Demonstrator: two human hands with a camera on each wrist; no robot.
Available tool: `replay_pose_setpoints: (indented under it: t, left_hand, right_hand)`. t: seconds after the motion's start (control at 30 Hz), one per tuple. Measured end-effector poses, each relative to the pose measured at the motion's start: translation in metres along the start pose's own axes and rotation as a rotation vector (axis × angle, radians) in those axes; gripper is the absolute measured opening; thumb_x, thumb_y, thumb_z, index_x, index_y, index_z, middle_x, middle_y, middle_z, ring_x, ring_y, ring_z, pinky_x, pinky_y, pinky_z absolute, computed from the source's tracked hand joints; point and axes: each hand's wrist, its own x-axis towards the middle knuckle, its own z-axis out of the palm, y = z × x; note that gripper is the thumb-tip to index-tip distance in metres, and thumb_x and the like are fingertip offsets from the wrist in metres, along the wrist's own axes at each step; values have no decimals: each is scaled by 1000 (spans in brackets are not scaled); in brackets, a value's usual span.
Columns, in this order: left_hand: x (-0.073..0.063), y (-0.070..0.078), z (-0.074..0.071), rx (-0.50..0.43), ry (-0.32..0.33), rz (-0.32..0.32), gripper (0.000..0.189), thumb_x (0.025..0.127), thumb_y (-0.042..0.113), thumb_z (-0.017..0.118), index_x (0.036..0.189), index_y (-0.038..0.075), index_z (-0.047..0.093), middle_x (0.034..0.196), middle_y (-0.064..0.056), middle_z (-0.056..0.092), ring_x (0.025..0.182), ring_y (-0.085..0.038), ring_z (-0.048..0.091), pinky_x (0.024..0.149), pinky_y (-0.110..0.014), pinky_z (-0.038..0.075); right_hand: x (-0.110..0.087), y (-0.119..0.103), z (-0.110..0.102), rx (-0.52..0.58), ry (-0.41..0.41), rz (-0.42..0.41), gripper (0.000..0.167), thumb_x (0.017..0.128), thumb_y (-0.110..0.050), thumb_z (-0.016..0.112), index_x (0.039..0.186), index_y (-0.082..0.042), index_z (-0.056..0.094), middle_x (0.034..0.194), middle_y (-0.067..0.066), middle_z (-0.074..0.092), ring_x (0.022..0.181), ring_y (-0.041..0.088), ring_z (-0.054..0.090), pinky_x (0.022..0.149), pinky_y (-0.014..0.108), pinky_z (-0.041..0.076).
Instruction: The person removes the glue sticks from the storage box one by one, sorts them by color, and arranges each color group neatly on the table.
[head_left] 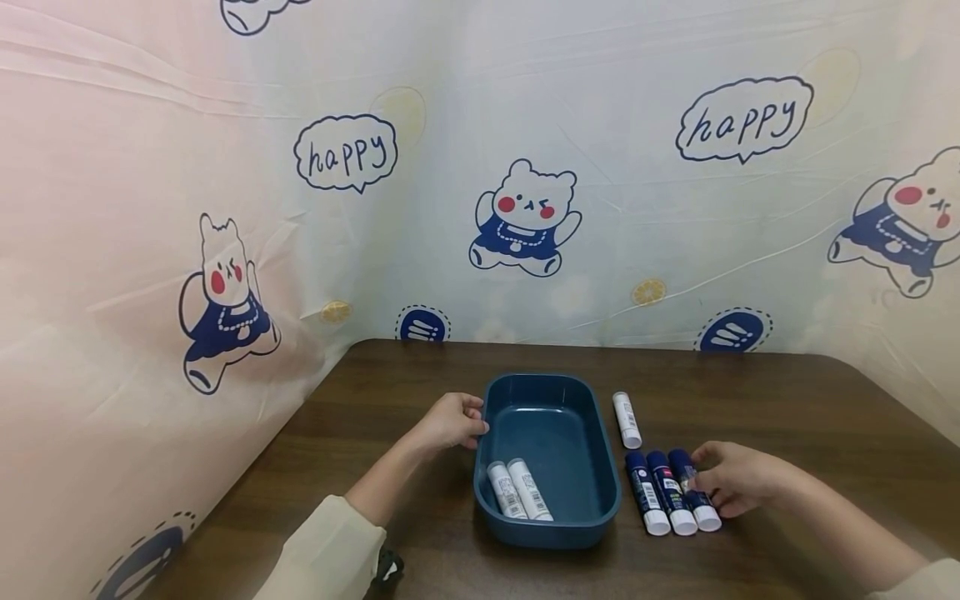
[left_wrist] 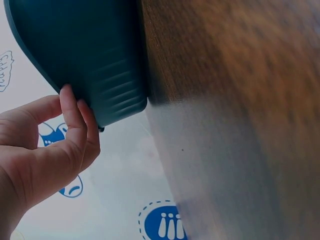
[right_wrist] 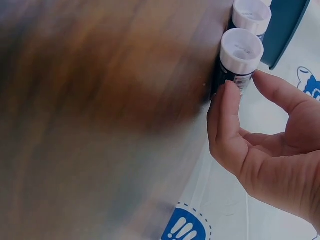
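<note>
A cartoon-print cloth (head_left: 420, 225) hangs beyond the left hand (head_left: 450, 422) and right hand (head_left: 738, 477), brown tabletop (head_left: 420, 367) beneath. A teal tray (head_left: 551, 534), pointing lengthwise away, touches the left fingers; whether clamped, I cannot tell. The right hand pinches a navy tube (head_left: 699, 502) on its left, white end toward the person, far end slanting left.

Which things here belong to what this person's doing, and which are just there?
Probably the job:
blue tray, touched by left grip
three navy tubes, rightmost touched by right grip
two white tubes in the tray
lone white tube beside the tray

Apparently just surroundings:
wooden table
patterned backdrop
</note>
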Motion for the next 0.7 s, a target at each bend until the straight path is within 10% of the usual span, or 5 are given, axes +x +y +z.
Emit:
replay_pose_setpoints:
  t: [0.7]
  left_hand:
    - [0, 0, 1, 10, 3, 2, 44, 86, -2, 60, 127, -9, 46, 89, -12, 53, 71, -21, 60, 69, -35, 55]
  right_hand:
    - [0, -26, -6, -16, 75, -155, 49, 85, -9, 60, 123, 14, 38, 87, 13, 53, 69, 19, 54, 63, 33, 53]
